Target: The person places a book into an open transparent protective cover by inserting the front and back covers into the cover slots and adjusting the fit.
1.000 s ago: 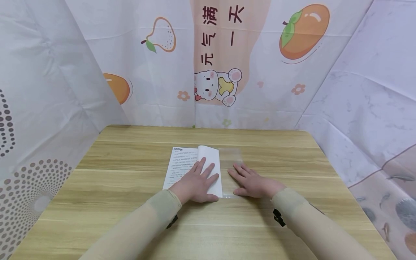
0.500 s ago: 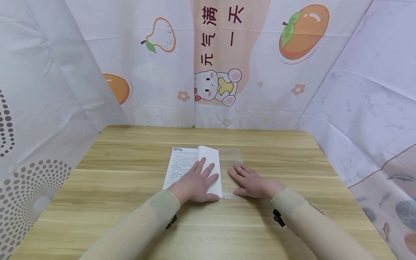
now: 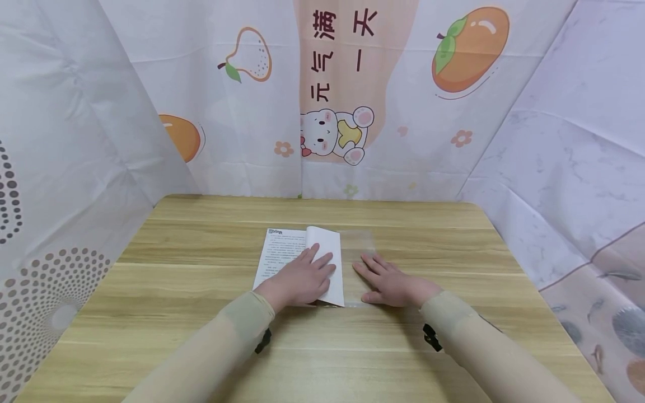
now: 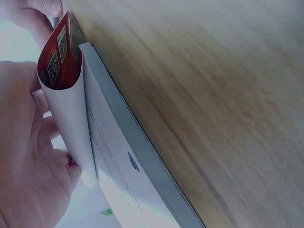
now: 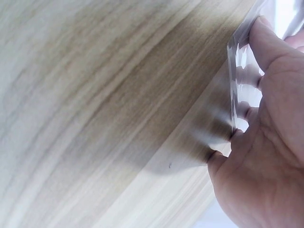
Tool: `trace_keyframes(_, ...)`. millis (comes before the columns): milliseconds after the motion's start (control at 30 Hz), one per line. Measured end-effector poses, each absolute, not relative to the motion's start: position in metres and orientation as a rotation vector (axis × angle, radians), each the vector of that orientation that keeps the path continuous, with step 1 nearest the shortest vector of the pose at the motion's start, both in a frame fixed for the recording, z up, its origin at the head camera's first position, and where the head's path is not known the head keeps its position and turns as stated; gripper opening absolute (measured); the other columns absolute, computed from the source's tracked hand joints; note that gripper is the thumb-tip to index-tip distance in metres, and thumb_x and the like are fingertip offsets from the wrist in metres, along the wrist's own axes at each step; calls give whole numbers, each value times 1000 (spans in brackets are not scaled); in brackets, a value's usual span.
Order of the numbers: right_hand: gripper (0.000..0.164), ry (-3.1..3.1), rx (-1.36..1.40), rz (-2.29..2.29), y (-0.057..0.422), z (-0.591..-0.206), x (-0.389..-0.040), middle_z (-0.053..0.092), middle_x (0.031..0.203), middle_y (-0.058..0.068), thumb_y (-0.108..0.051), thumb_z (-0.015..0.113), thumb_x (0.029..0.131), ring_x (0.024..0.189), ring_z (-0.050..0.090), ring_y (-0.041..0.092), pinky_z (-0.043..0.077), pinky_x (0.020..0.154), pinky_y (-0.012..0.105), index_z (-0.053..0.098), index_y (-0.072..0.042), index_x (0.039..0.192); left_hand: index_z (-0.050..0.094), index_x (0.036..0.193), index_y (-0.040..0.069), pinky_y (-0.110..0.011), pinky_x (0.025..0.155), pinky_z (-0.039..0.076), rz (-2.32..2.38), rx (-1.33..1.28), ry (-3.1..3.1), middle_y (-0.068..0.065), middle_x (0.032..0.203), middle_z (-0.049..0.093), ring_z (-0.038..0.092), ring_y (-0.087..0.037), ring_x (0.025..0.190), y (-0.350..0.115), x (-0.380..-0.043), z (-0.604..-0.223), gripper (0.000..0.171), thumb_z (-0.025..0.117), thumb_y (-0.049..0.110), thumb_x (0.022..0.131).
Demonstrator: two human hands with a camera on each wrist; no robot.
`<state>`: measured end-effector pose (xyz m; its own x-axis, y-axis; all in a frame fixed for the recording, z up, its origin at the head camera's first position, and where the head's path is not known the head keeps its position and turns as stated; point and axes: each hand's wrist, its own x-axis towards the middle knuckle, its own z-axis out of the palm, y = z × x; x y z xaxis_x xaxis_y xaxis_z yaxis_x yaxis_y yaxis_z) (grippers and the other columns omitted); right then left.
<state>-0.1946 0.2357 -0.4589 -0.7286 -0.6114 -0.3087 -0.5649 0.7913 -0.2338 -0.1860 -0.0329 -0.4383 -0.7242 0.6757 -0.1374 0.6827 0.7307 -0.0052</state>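
Observation:
A printed book lies near the middle of the table, its thick page edge in the left wrist view. Over its right half curls a white flap, with red and QR codes on its inner face. My left hand lies on this flap, fingers slightly spread; its thumb is hidden in the head view. Clear plastic film extends rightward from under the flap. My right hand presses it flat with extended fingers, and in the right wrist view the thumb rests at the film's edge.
The wooden table has rounded far corners. Behind it hangs a printed curtain, with more cloth at the left and a marbled sheet at the right. Both wrists carry small black devices.
My left hand has shifted slightly left, and its thumb, earlier stretched along the flap's near edge, is out of sight. That near edge now stands a little raised. The right hand stays put.

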Motion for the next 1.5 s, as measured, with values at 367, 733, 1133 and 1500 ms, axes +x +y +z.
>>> trace_keyframes(367,80,2614,-917,-188,237,-459,-194,-3,161,13,-60,45,96,143,-1,36,18,113,58,7,-23,156,41,139,0,-41,117,19,210,1026,2813,-14,154,30,16,-28,143,-40,-197,-439,44,38,24,102)
trace_keyframes(733,79,2606,-899,-199,237,-457,-192,-3,161,12,-59,45,95,144,-2,35,17,113,58,7,-24,156,48,138,8,-43,117,14,422,944,2854,-5,155,32,7,-27,145,-43,-198,-456,44,47,30,100)
trace_keyframes(1133,79,2621,-909,-190,237,-456,-192,-3,161,12,-60,44,95,144,-4,34,17,113,58,7,-23,156,49,136,10,-51,117,6,373,971,2954,-5,153,34,4,-41,142,-38,-196,-466,43,49,33,99)
trace_keyframes(1500,79,2611,-894,-192,234,-454,-191,-3,161,12,-59,45,96,144,-3,34,17,114,57,8,-23,156,49,139,8,-52,117,-1,247,998,2899,-7,154,32,22,-21,141,-35,-196,-458,44,46,30,101)
